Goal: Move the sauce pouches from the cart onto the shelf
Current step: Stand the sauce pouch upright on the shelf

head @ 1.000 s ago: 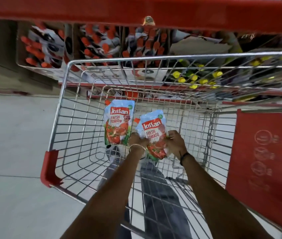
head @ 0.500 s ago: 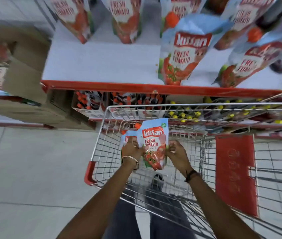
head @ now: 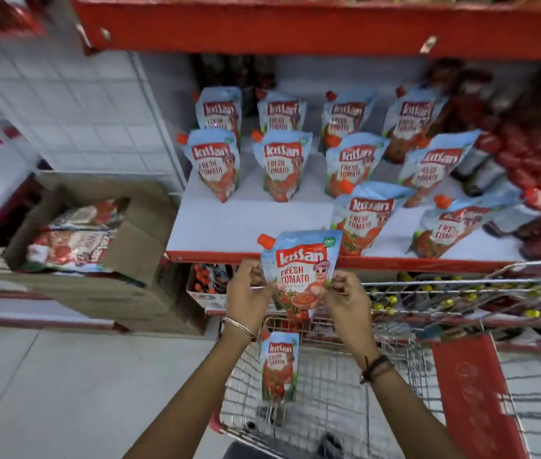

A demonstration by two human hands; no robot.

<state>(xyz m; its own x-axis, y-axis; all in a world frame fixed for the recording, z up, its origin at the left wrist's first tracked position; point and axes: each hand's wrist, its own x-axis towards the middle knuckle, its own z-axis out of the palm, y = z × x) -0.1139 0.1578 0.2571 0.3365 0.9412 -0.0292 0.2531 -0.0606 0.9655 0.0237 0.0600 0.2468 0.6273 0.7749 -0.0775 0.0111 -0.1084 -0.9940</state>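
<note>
Both hands hold one pouch [head: 300,271] upright in the air, above the cart [head: 328,392] and in front of the red front edge of the shelf [head: 249,223]. The left hand [head: 248,293] pinches the pouch's left edge with curled fingers, and the right hand [head: 345,294] grips its right edge the same way, fingers closed on the film. The pouch's orange cap points up and to the left, its label facing the camera. A second pouch [head: 279,366] stands inside the cart, below the left wrist, leaning on the wire wall. On the white shelf stand more pouches [head: 282,164] in rows, upright and facing out, with bare space at the front left. To the left of the shelf an open box [head: 96,240] holds packets
</note>
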